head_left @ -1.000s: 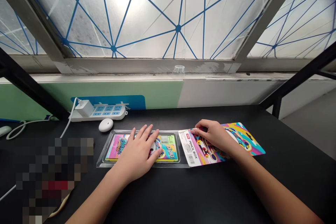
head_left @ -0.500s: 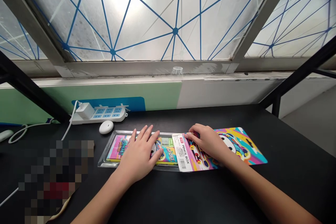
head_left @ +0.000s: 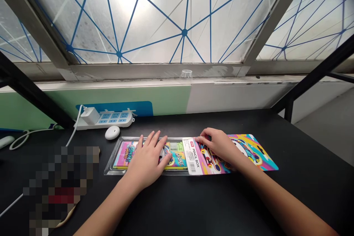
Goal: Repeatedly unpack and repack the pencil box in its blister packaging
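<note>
A colourful pencil box point(head_left: 178, 158) lies in a clear plastic tray point(head_left: 110, 166) on the black table. My left hand point(head_left: 146, 162) rests flat on it, fingers spread. To its right lies a bright printed card point(head_left: 249, 151) with a white "PENCIL BOX" label point(head_left: 193, 156); its left end overlaps the tray's right edge. My right hand point(head_left: 221, 147) presses on the card with its fingers curled down near the label.
A white power strip point(head_left: 110, 118) with a plugged charger and cable sits at the back left beside a small white oval device point(head_left: 112, 132). A blurred patch covers the table's front left. A clear cup point(head_left: 187, 74) stands on the window ledge. Black frame posts flank both sides.
My right hand slid the card leftward until its labelled end overlaps the tray's right edge. My left hand has stayed flat on the pencil box.
</note>
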`<state>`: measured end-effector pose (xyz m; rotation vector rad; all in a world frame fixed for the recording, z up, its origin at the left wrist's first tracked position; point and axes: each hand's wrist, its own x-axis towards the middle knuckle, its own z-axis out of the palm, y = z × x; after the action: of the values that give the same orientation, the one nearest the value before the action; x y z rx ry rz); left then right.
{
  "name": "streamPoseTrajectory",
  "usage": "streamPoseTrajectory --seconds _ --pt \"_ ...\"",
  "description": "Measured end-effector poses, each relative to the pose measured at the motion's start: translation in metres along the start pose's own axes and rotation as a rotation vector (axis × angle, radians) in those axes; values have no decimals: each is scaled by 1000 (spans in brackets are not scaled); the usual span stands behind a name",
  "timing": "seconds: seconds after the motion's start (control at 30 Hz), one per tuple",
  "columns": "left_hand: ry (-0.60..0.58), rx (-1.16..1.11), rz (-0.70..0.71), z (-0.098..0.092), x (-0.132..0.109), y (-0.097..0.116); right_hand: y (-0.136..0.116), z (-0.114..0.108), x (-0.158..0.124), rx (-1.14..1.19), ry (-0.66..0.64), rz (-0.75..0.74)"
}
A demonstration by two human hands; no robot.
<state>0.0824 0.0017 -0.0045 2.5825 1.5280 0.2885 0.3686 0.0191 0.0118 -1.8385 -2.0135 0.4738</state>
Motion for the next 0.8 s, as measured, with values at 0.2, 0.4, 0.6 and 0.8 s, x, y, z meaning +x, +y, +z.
streamPoseTrajectory --seconds 0.2,0.4,0.6,0.8 --pt "-27 -2 30 -2 -2 -3 6 -9 1 41 -9 3" --pt "-22 -1 -5 -1 -1 -1 6 -6 1 22 21 -4" --pt "-26 -1 -20 -1 1 1 1 3 0 -22 31 -8" --pt "-13 6 6 -1 -1 -1 6 -9 0 5 27 -17"
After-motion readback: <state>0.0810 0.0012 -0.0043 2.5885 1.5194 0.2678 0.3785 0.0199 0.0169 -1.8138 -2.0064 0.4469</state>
